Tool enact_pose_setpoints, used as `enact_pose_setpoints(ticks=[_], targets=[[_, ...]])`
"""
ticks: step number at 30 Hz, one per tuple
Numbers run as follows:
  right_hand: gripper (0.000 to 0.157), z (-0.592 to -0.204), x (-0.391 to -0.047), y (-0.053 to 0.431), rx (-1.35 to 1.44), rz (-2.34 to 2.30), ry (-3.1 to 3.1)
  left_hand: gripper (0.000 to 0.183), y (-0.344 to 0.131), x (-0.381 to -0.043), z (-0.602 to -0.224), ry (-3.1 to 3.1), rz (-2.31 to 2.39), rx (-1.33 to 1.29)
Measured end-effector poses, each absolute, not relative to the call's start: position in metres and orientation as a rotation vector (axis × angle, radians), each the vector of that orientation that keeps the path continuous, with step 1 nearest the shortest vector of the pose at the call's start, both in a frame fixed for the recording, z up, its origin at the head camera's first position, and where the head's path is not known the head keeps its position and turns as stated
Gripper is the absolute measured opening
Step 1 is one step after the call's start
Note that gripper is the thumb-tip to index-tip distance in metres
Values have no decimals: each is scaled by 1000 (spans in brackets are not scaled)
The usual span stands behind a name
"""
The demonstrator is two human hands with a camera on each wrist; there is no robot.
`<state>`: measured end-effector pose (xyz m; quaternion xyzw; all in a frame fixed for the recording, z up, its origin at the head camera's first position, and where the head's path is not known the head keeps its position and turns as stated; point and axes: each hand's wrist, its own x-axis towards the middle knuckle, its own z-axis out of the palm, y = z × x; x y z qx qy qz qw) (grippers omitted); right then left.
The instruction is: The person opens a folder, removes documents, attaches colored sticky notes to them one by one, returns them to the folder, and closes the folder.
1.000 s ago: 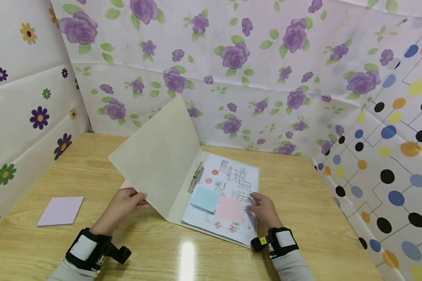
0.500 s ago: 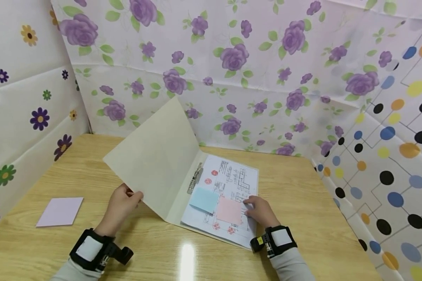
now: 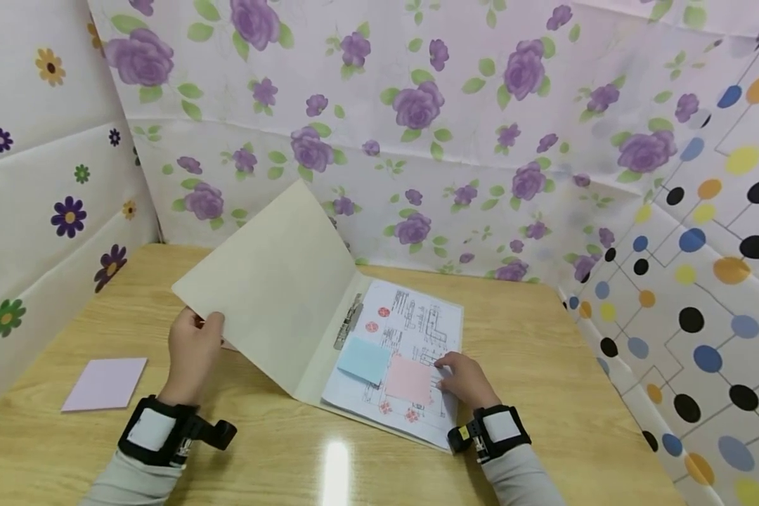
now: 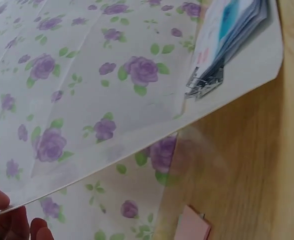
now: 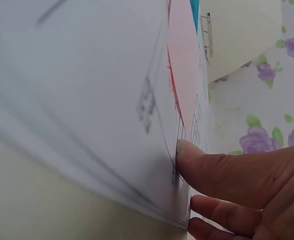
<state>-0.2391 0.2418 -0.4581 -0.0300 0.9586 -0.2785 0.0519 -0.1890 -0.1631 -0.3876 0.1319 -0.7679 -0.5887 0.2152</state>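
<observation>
An off-white file folder [image 3: 272, 281] lies opened on the table, its cover raised and leaning to the left. My left hand [image 3: 192, 355] pinches the cover's lower left edge between thumb and fingers [image 4: 17, 225]. A stack of printed drawings [image 3: 417, 316] with red stamps lies in the folder beside a metal clip [image 3: 348, 322]. On the top sheet sit a blue sticky note [image 3: 363, 360] and a pink sticky note [image 3: 408, 379]. My right hand [image 3: 471, 381] rests at the right of the sheets, thumb [image 5: 202, 165] and fingertips touching the paper near the pink note.
A lilac square pad [image 3: 104, 384] lies on the wooden table [image 3: 278, 450] at the left. Partly behind the raised cover lies a pink pad [image 4: 192, 225]. Flowered cloth [image 3: 379, 140] hangs along the back; a dotted cloth [image 3: 702, 316] stands at the right.
My left hand has moved left and away from me, swinging the folder's cover further to the left. My right hand has shifted slightly left over the sheets, closer to the pink sticky note.
</observation>
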Motion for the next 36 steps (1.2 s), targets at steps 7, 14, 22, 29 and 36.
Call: enact_pose_setpoints(ticks=[7,14,22,29,36], targets=[[33,-460,-239,242,-112,-846,2923,23,-176,-197,-378,-1960,-1722,415],[32,-458,-239,243,-110,-863,2905,52,-191,-207,-378,-2093,-1426,438],[31,-458,-240,245,-104,-827,2926,44,-199,-212,-390,-2251,-967,291],[32,-460,-241,245,-90,-828,2916,47,-196,-220,-393,-2391,-744,223],[32,-458,-239,244,-131,-822,2926,59,-175,-243,-394,-2512,-576,26]])
